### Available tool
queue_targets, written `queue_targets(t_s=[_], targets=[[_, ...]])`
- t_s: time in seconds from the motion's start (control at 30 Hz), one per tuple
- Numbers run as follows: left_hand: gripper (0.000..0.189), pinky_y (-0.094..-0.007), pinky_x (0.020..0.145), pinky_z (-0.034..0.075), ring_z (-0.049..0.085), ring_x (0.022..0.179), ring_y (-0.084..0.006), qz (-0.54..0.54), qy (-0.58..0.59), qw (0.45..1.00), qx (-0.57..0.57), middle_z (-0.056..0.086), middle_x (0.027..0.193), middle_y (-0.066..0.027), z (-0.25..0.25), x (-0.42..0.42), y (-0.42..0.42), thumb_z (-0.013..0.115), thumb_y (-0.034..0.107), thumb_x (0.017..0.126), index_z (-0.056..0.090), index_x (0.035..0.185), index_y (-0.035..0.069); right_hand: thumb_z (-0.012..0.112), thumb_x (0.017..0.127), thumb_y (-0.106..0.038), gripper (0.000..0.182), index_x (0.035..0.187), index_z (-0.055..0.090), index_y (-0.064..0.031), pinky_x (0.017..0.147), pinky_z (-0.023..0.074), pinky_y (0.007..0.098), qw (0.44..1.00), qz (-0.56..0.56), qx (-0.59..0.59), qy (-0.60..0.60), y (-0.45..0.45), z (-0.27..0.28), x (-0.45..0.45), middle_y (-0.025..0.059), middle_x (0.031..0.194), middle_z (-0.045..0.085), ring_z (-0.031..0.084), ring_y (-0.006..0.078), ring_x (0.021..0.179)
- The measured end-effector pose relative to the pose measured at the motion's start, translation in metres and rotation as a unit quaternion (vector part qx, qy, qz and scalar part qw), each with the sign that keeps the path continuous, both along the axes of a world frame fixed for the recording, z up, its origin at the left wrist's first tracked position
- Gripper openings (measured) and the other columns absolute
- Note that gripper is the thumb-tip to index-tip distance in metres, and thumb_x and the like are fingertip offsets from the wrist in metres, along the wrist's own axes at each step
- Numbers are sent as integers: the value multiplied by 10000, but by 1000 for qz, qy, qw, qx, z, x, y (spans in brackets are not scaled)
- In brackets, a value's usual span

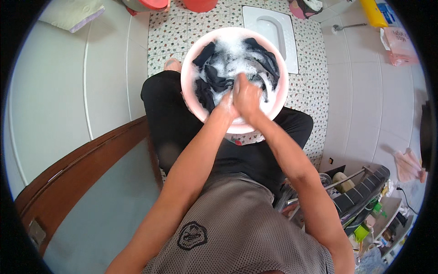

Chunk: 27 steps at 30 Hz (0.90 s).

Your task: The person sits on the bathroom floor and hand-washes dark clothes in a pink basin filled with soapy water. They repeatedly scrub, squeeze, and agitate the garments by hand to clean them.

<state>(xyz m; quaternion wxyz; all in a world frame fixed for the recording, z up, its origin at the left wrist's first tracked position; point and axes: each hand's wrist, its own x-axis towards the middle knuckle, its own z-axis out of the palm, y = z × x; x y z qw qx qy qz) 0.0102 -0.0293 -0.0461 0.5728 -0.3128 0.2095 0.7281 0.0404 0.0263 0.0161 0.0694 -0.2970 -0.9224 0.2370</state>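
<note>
In front of me a pale pink plastic basin (189, 93) holds dark wet cloth (216, 78) among thick white suds (236, 64). My right hand (247, 97) is closed in a fist over the near half of the basin, its thumb uppermost. Dark fabric runs up to the far side of this fist. Pressed against it from the left is my left hand (228, 104), wet with foam. Its fingers are mostly hidden behind the right hand, so its grip does not show. The basin sits between my knees.
A white squat toilet (290, 41) lies beyond the basin on speckled floor tiles (167, 37). Two red containers, one a bucket (200, 4), stand at the far edge. At my left is a brown door frame (92, 157); at my right, a crowded shelf rack (362, 191).
</note>
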Motion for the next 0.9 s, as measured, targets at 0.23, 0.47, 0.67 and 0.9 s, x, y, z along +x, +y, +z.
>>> queue_targets(t_s=[0.23, 0.47, 0.67, 0.9], targets=[[431, -471, 1053, 304, 414, 1224, -294, 0, -51, 997, -50, 430, 1338, -145, 43, -10, 6, 241, 283, 985, 384, 1327, 62, 484, 823, -90, 101, 876, 471, -5, 611, 439, 530, 997, -36, 45, 54, 35, -18, -30, 266, 634, 581, 588, 437, 627], [360, -395, 991, 376, 499, 1100, -254, -128, 5, 992, -10, 526, 1228, -117, 24, -13, -9, 347, 302, 965, 479, 1226, 91, 470, 855, -112, 104, 855, 504, -13, 564, 439, 517, 991, 82, -54, 96, -15, 40, 20, 270, 609, 561, 585, 419, 571], [361, -459, 994, 377, 486, 1148, -295, -1, -45, 996, -75, 500, 1270, -148, 20, -6, 6, 349, 268, 963, 468, 1245, 77, 495, 817, -90, 103, 872, 456, -13, 526, 452, 491, 999, -7, 45, 15, 25, -17, -19, 230, 598, 582, 591, 396, 553], [380, -447, 1005, 371, 489, 1142, -292, 21, -58, 998, -5, 506, 1264, -123, 12, -7, 5, 316, 275, 972, 453, 1260, 71, 485, 835, -101, 111, 863, 484, 7, 662, 437, 516, 998, -33, -4, 60, 29, -5, -26, 256, 715, 598, 587, 442, 702]])
